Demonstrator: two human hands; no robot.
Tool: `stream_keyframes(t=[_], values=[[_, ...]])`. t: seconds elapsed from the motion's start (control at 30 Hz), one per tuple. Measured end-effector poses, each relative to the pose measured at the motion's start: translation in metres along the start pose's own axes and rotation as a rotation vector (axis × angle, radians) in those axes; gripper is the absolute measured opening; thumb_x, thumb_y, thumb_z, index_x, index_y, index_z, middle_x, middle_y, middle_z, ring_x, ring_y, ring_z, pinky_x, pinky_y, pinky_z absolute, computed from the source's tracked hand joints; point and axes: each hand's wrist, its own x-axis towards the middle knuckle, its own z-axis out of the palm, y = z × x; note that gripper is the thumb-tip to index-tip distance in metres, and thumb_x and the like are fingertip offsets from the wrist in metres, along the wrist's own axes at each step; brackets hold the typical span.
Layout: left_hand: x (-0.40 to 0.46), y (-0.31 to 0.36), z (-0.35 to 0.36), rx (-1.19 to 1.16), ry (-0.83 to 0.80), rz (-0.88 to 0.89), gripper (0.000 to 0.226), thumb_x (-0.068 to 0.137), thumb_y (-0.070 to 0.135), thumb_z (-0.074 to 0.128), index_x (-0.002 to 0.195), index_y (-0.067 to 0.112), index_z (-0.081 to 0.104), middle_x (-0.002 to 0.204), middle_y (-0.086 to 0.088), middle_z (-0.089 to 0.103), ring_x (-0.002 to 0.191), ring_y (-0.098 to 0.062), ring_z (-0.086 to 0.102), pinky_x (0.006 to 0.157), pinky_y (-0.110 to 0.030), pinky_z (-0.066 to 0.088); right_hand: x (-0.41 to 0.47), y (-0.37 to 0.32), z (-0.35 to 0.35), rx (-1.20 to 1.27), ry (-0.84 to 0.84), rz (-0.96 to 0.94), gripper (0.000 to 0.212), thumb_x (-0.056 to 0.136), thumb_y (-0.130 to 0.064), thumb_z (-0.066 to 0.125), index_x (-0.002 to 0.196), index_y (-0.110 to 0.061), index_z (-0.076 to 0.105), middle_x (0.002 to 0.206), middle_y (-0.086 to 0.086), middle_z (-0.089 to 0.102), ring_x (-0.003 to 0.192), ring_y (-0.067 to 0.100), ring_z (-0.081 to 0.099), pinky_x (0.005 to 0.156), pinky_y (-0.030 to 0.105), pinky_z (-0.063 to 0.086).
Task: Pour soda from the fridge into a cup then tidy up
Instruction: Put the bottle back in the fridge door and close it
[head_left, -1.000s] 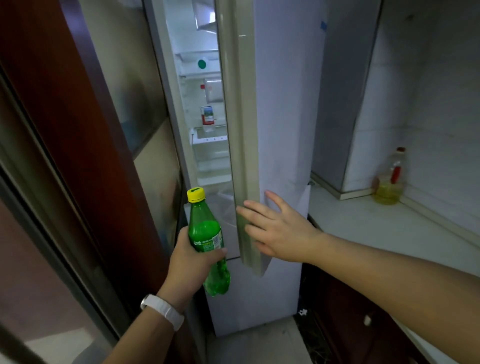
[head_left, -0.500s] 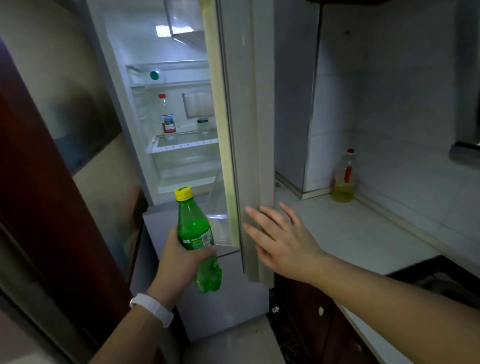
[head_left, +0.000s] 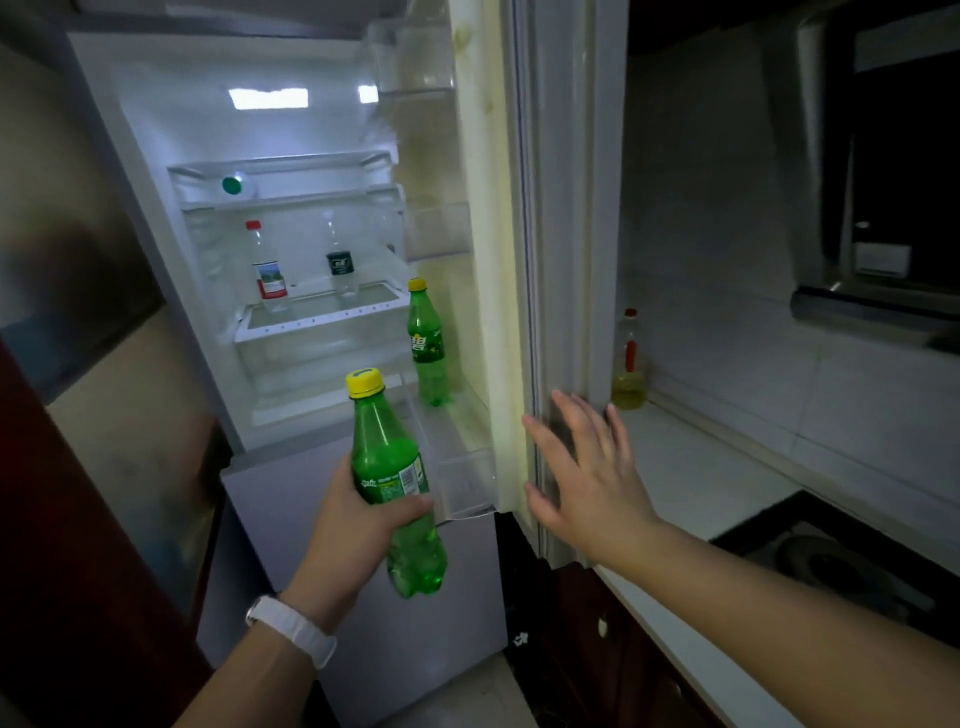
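My left hand (head_left: 358, 525) grips a green soda bottle (head_left: 395, 478) with a yellow cap, held upright in front of the open fridge (head_left: 171, 156). My right hand (head_left: 587, 467) is spread open with straight fingers against the edge of the fridge door (head_left: 566, 260). A second green soda bottle (head_left: 427, 348) stands in the lower door shelf (head_left: 457, 467). No cup is in view.
Inside the fridge a clear bottle with a red cap (head_left: 267, 270) and a dark-labelled bottle (head_left: 340, 267) stand on a shelf. A white counter (head_left: 691, 467) runs to the right, with an oil bottle (head_left: 628, 364) at its back and a stove (head_left: 852, 566) further along.
The fridge door has swung wider open, showing the inner shelves and the second soda bottle. My right hand stays on the door edge; my left hand keeps holding the bottle.
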Motion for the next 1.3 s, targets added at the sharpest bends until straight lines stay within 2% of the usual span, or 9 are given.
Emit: stream_keyframes(t=[0.23, 0.37, 0.5, 0.63, 0.73, 0.83, 1.03, 1.17, 1.3], values=[[0.038, 0.008, 0.010, -0.069, -0.083, 0.066, 0.047, 0.069, 0.002, 0.084, 0.108, 0.015, 0.062, 0.094, -0.004, 0.072, 0.073, -0.006, 0.069, 0.056, -0.016, 0.052, -0.001, 0.013, 0.003, 0.001, 0.026, 0.178, 0.084, 0.072, -0.037, 0.077, 0.142, -0.017, 0.035, 0.147, 0.018, 0.022, 0.135, 0.036, 0.024, 0.110, 0.057, 0.017], [0.064, 0.009, 0.013, -0.101, -0.192, 0.088, 0.054, 0.064, 0.009, 0.089, 0.110, 0.019, 0.062, 0.094, -0.003, 0.073, 0.077, -0.009, 0.069, 0.064, -0.023, 0.054, 0.000, 0.017, 0.006, 0.023, -0.014, 0.332, 0.082, 0.076, -0.037, 0.075, 0.144, -0.021, 0.033, 0.152, 0.014, 0.017, 0.137, 0.036, 0.021, 0.107, 0.055, 0.026], [0.084, 0.007, 0.017, -0.111, -0.247, 0.108, 0.061, 0.055, 0.017, 0.088, 0.110, 0.019, 0.063, 0.094, -0.003, 0.073, 0.081, -0.015, 0.069, 0.069, -0.030, 0.056, 0.002, 0.017, 0.004, 0.034, -0.028, 0.448, 0.077, 0.083, -0.041, 0.067, 0.147, -0.027, 0.027, 0.156, 0.001, 0.004, 0.143, 0.029, 0.012, 0.111, 0.051, 0.022], [0.102, 0.004, 0.018, -0.139, -0.303, 0.102, 0.056, 0.064, 0.005, 0.088, 0.108, 0.028, 0.061, 0.095, 0.002, 0.073, 0.083, -0.012, 0.070, 0.073, -0.032, 0.056, 0.012, -0.003, -0.002, 0.104, 0.059, 0.518, 0.076, 0.083, -0.036, 0.068, 0.146, -0.025, 0.027, 0.153, -0.001, 0.010, 0.141, 0.029, 0.019, 0.109, 0.050, 0.027], [0.114, 0.002, 0.016, -0.152, -0.335, 0.098, 0.057, 0.057, 0.017, 0.089, 0.105, 0.029, 0.061, 0.093, 0.006, 0.074, 0.086, -0.012, 0.070, 0.074, -0.032, 0.057, 0.026, -0.023, -0.003, 0.151, 0.060, 0.475, 0.071, 0.087, -0.036, 0.063, 0.148, -0.026, 0.029, 0.151, -0.003, 0.022, 0.139, 0.014, 0.021, 0.111, 0.039, 0.026], [0.124, 0.002, 0.014, -0.170, -0.344, 0.110, 0.051, 0.064, 0.004, 0.088, 0.100, 0.029, 0.060, 0.092, 0.005, 0.072, 0.081, -0.008, 0.069, 0.070, -0.028, 0.053, 0.040, -0.030, 0.001, 0.214, 0.000, 0.483, 0.069, 0.089, -0.037, 0.059, 0.149, -0.027, 0.027, 0.151, -0.009, 0.022, 0.138, 0.006, 0.017, 0.111, 0.028, 0.020], [0.142, -0.004, 0.007, -0.189, -0.372, 0.106, 0.050, 0.065, 0.001, 0.086, 0.099, 0.027, 0.061, 0.094, 0.003, 0.072, 0.081, -0.010, 0.069, 0.069, -0.028, 0.053, 0.057, -0.009, 0.012, 0.181, -0.019, 0.677, 0.072, 0.089, -0.039, 0.060, 0.149, -0.028, 0.022, 0.156, -0.006, 0.010, 0.141, 0.012, 0.012, 0.109, 0.026, 0.013], [0.152, -0.009, 0.005, -0.184, -0.392, 0.090, 0.057, 0.058, 0.011, 0.091, 0.106, 0.025, 0.062, 0.098, 0.002, 0.073, 0.088, -0.016, 0.070, 0.072, -0.031, 0.054, 0.059, 0.002, 0.017, 0.134, -0.042, 0.683, 0.070, 0.087, -0.038, 0.061, 0.148, -0.027, 0.026, 0.154, -0.006, 0.013, 0.142, 0.016, 0.015, 0.113, 0.033, 0.019], [0.159, -0.009, 0.006, -0.191, -0.401, 0.091, 0.053, 0.066, 0.004, 0.087, 0.107, 0.026, 0.061, 0.100, 0.001, 0.072, 0.090, -0.016, 0.070, 0.073, -0.030, 0.054, 0.061, 0.012, 0.024, 0.108, -0.037, 0.684, 0.070, 0.086, -0.037, 0.062, 0.147, -0.027, 0.028, 0.152, -0.007, 0.013, 0.140, 0.017, 0.020, 0.113, 0.037, 0.026]])
